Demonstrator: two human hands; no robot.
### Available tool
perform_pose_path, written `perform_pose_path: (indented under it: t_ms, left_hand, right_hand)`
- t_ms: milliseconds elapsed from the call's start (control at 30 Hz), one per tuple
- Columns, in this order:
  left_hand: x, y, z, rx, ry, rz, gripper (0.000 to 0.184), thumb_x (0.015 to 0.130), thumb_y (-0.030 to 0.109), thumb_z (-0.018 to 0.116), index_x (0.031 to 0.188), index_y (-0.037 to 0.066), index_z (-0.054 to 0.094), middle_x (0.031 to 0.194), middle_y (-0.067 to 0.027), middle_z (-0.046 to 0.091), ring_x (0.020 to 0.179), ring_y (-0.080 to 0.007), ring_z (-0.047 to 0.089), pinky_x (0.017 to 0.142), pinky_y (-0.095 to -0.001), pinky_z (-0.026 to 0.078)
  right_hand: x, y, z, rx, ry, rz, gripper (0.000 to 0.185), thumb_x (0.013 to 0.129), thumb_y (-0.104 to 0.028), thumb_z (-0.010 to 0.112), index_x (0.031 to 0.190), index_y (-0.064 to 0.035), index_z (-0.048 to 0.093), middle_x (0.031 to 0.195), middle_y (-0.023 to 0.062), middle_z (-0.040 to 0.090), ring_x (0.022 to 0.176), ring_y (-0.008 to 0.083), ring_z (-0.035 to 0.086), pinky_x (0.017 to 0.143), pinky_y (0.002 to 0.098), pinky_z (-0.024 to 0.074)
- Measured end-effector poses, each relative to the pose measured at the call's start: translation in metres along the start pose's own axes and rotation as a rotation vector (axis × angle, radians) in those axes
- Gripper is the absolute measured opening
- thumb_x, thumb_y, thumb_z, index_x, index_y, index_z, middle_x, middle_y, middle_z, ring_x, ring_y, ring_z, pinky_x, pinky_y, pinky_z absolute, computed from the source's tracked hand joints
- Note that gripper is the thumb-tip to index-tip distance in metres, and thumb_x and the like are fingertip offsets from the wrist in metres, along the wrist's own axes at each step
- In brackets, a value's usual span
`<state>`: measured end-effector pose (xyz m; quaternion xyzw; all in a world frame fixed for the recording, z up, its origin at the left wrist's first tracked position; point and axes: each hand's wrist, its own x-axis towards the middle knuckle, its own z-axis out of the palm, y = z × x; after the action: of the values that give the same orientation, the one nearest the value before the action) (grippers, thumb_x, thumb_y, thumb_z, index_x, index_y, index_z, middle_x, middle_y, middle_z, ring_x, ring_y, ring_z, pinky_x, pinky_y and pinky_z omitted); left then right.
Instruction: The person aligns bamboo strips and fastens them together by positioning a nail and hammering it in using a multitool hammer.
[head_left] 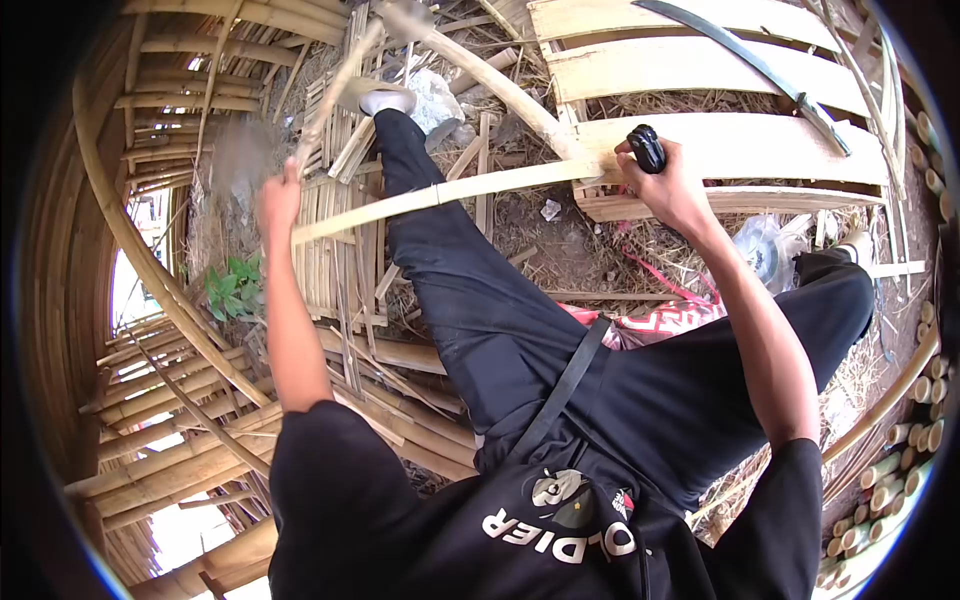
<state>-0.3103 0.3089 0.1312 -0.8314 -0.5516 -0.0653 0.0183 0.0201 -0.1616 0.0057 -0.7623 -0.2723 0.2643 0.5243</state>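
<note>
My left hand (278, 205) is raised at the left, slightly blurred, its fingers curled with the thumb up. What it holds is smeared; a grey-brown blur (245, 150) hangs just above it. A long pale bamboo strip (430, 199) runs across my leg, its left end near my left wrist. My right hand (668, 185) is closed around a black rounded object (646, 148) at the strip's right end, over a pale plank (760, 145). A wooden pole (490, 80) slants down to the same spot.
A long-bladed knife (740, 55) lies across the slats at the top right. Bamboo poles (170, 470) form a frame at the left. Cut bamboo ends (890, 480) are stacked at the right. Near my legs are a white stone (435, 105), a clear plastic bag (768, 250) and a green plant (235, 287).
</note>
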Motion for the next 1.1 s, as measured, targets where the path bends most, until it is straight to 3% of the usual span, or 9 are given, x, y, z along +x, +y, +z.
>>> perform_pose_path:
  t_ms: [200,367,433,500,600,700,833,1033,1100]
  left_hand:
    - [-0.039,-0.039,0.047,-0.086,0.324,-0.167,0.085,0.099,0.067,0.042,0.078,-0.011,0.068,0.071,-0.0272,0.064,0.075,-0.0419,0.065,0.077,-0.0512,0.047]
    - [-0.040,-0.051,0.033,0.039,0.016,-0.035,0.086,0.098,0.068,0.043,0.073,-0.012,0.065,0.065,-0.0232,0.061,0.064,-0.0387,0.059,0.070,-0.0504,0.045]
    - [-0.046,-0.040,0.051,-0.498,0.545,-0.062,0.088,0.097,0.071,0.043,0.068,-0.010,0.062,0.060,-0.0184,0.054,0.060,-0.0327,0.052,0.066,-0.0489,0.042]
    - [-0.051,-0.031,0.052,-0.571,0.498,-0.068,0.088,0.095,0.074,0.045,0.063,-0.007,0.060,0.059,-0.0121,0.052,0.059,-0.0255,0.048,0.064,-0.0465,0.040]
    - [-0.022,-0.054,0.052,-0.075,0.005,-0.108,0.083,0.093,0.075,0.049,0.063,-0.001,0.061,0.064,-0.0075,0.057,0.062,-0.0246,0.050,0.065,-0.0459,0.041]
    - [-0.031,-0.055,0.040,-0.207,-0.021,-0.102,0.084,0.093,0.075,0.048,0.064,-0.002,0.062,0.061,-0.0057,0.054,0.060,-0.0240,0.047,0.062,-0.0454,0.039]
    - [-0.058,-0.039,0.060,-0.618,0.539,-0.062,0.080,0.096,0.072,0.047,0.066,-0.001,0.062,0.058,-0.0003,0.046,0.058,-0.0174,0.042,0.057,-0.0421,0.031]
    - [-0.042,-0.063,0.043,-0.091,-0.333,-0.365,0.080,0.098,0.070,0.044,0.063,-0.001,0.057,0.058,-0.0031,0.048,0.059,-0.0154,0.045,0.058,-0.0376,0.035]
    - [-0.055,-0.059,0.052,-0.266,0.243,-0.089,0.082,0.098,0.072,0.042,0.063,-0.001,0.058,0.059,-0.0049,0.051,0.060,-0.0165,0.047,0.059,-0.0375,0.038]
  right_hand:
    - [0.001,-0.001,-0.001,0.010,0.001,-0.002,0.027,0.090,-0.019,0.066,0.108,0.0003,0.069,0.088,0.0175,0.073,0.082,0.0268,0.071,0.080,0.0404,0.0542]
    - [0.002,-0.001,0.001,0.015,-0.010,0.021,0.027,0.089,-0.020,0.067,0.108,0.0005,0.069,0.089,0.0174,0.073,0.082,0.0262,0.071,0.079,0.0402,0.0543]
    - [0.003,-0.004,-0.002,0.042,0.006,0.026,0.028,0.089,-0.020,0.067,0.108,0.0006,0.069,0.089,0.0175,0.073,0.082,0.0260,0.071,0.079,0.0402,0.0543]
    - [0.001,-0.007,-0.004,-0.003,-0.026,0.046,0.028,0.089,-0.020,0.068,0.107,0.0006,0.069,0.088,0.0169,0.073,0.080,0.0250,0.071,0.078,0.0396,0.0543]
    - [0.004,0.001,0.000,0.029,0.005,-0.017,0.027,0.088,-0.020,0.068,0.106,0.0002,0.070,0.086,0.0158,0.073,0.078,0.0237,0.071,0.076,0.0386,0.0543]
    - [0.002,-0.006,-0.003,0.040,-0.032,0.024,0.025,0.088,-0.020,0.068,0.104,-0.0001,0.070,0.086,0.0152,0.074,0.078,0.0225,0.071,0.076,0.0378,0.0543]
    - [0.001,-0.005,-0.003,0.016,-0.017,0.003,0.024,0.088,-0.020,0.069,0.101,0.0003,0.071,0.085,0.0157,0.074,0.079,0.0221,0.072,0.076,0.0375,0.0545]
    - [0.002,-0.004,-0.002,0.004,-0.007,-0.017,0.024,0.087,-0.019,0.069,0.102,0.0002,0.071,0.085,0.0160,0.074,0.079,0.0237,0.072,0.077,0.0376,0.0548]
    - [0.002,-0.005,-0.001,0.003,-0.016,-0.026,0.025,0.089,-0.019,0.067,0.103,0.0008,0.071,0.081,0.0118,0.072,0.074,0.0174,0.068,0.071,0.0337,0.0534]
